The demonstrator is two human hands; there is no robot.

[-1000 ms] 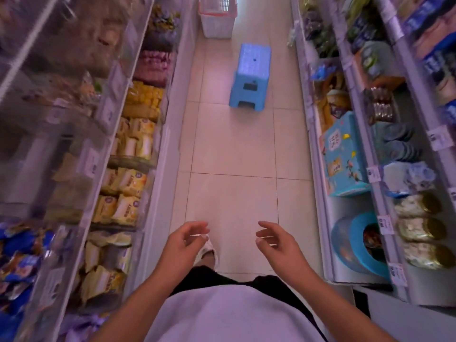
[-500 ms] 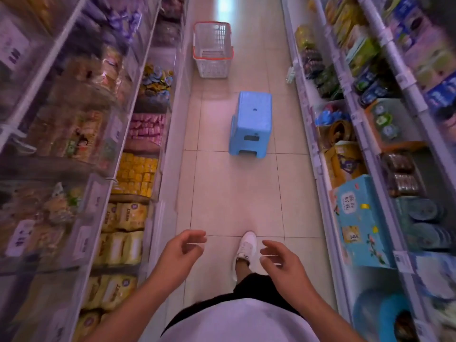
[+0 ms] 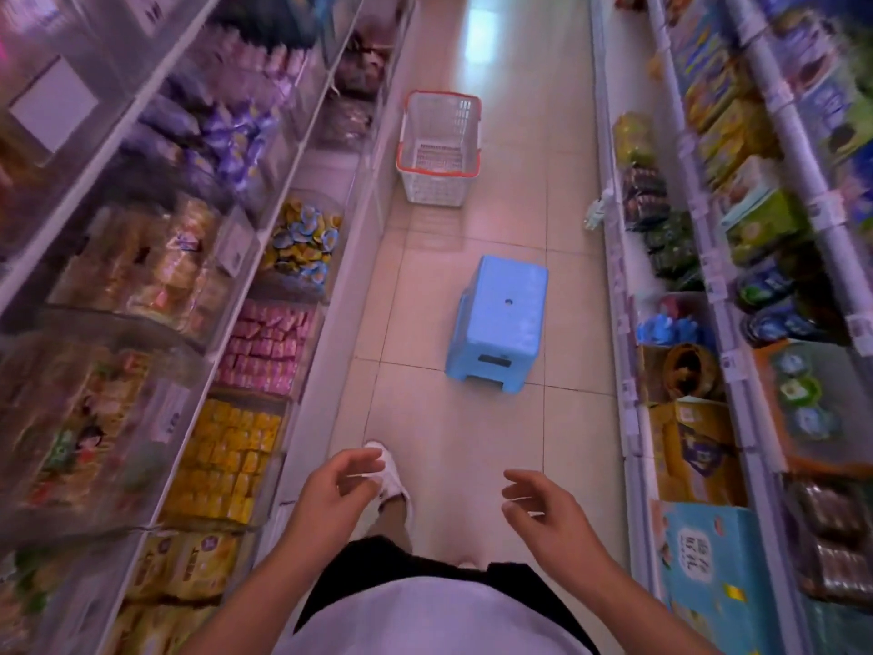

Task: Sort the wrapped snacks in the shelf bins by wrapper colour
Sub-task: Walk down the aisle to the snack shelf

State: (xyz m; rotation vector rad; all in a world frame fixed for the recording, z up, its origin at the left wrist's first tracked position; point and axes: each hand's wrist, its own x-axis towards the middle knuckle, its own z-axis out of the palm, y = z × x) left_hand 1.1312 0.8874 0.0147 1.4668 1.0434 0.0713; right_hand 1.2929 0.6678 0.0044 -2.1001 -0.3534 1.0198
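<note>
Low in the aisle, both hands hang out in front of the person's waist, holding nothing. Left hand (image 3: 338,496) has its fingers (image 3: 361,458) loosely curled and relaxed, thumb near the forefinger with nothing between them; right hand (image 3: 543,510) mirrors it, fingers (image 3: 522,479) slack and slightly spread. Neither touches a shelf or a snack.

Just left of the left fingers sits the bottom row of clear shelf bins (image 3: 302,295). Nearest to them is a bin of small yellow wrapped snacks (image 3: 226,460), packed in tidy rows. Beyond that, further up the aisle, comes a bin of pink wrapped snacks (image 3: 267,345), also laid flat and close together. Past the pink ones is a jumble of blue-and-yellow wrapped snacks (image 3: 302,243), lying at all angles. Closer to the body than the yellow bin, pale yellow packets (image 3: 189,567) stand in another compartment. Higher shelves on that side carry purple wrappers (image 3: 226,134), blurred.

Ahead of both hands, a blue plastic stool (image 3: 498,323) stands on the tiled floor (image 3: 449,442), and beyond it a white shopping basket (image 3: 439,146) with a red rim. One white shoe (image 3: 389,475) shows just under the left fingers. Right of the right fingers run shelves of boxed goods, well apart from the hand.
</note>
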